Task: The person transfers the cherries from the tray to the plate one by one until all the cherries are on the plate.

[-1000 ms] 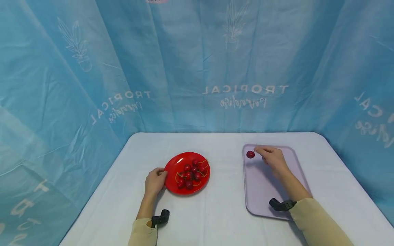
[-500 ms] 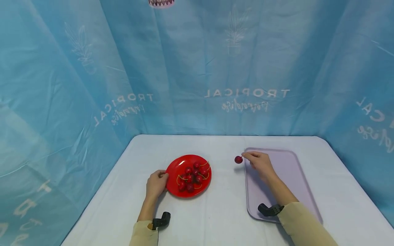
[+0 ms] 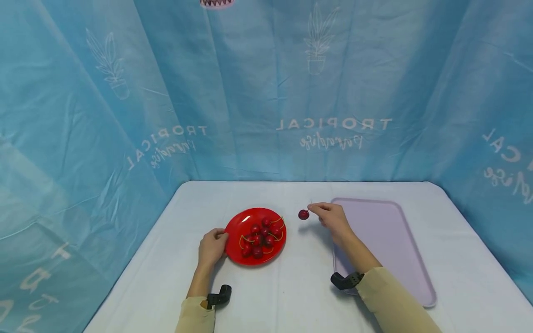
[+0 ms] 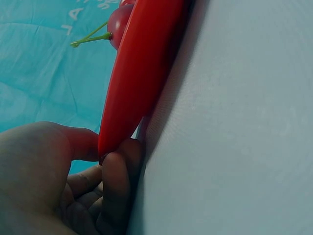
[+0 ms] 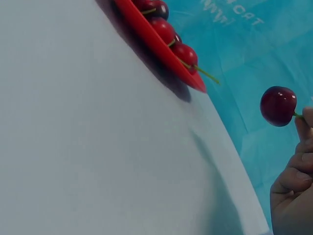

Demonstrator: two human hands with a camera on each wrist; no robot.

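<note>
A red plate [image 3: 237,226] bears a pile of several dark red cherries [image 3: 257,240] with green stems. At its left rim the left hand [image 3: 211,248] grips the edge; the left wrist view shows thumb above and fingers [image 4: 116,178] below the rim. Between the plate and a pale purple tray, the right hand [image 3: 331,218] pinches one cherry [image 3: 303,214] by its stem. That cherry hangs above the table, apart from the plate. In the right wrist view the same cherry [image 5: 278,106] dangles from the fingertips, whose far side is cut off by the frame.
The pale purple tray [image 3: 379,240] lies on the right of the white table [image 3: 300,286], partly under the right forearm. Blue printed curtains [image 3: 250,92] close in the back and sides. Each wrist wears a black camera, such as the one on the left [image 3: 220,296].
With the cherry by its stem, the right hand has moved left from over the tray toward the plate. The left hand stays on the plate's rim.
</note>
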